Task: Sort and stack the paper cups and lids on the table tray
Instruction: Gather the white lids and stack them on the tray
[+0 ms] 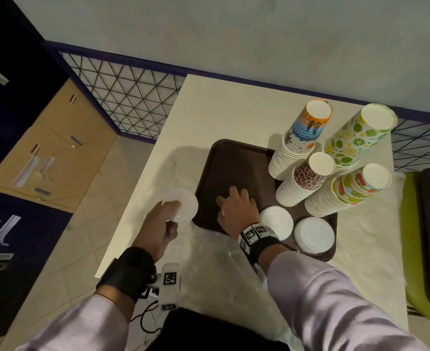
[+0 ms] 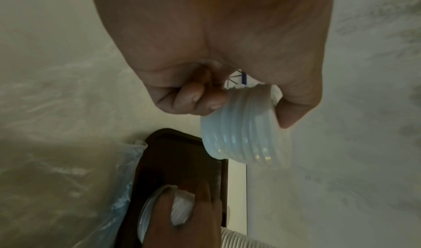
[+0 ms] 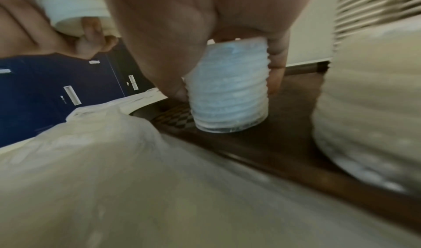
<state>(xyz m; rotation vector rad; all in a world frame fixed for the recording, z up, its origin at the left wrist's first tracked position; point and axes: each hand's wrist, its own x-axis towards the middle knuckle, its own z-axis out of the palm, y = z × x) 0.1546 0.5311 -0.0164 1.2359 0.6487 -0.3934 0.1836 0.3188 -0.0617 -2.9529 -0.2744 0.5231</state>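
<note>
My left hand [image 1: 173, 212] grips a short stack of translucent white lids [image 1: 184, 205] on its side, above the table just left of the brown tray [image 1: 234, 158]. The left wrist view shows thumb and curled fingers round that stack [image 2: 246, 129]. My right hand [image 1: 234, 205] is on the tray and covers a second lid stack; in the right wrist view thumb and fingers hold this upright stack [image 3: 227, 104], whose base rests on the tray [image 3: 284, 144]. Two more lid stacks [image 1: 276, 221] [image 1: 313, 234] and several tall stacks of upside-down patterned paper cups [image 1: 307, 178] fill the tray's right side.
A crumpled clear plastic bag [image 1: 221, 262] lies on the white table [image 1: 208, 110] in front of the tray. The table's left edge drops to a tiled floor beside cardboard boxes [image 1: 49, 153]. A green chair [image 1: 416, 236] stands at the right.
</note>
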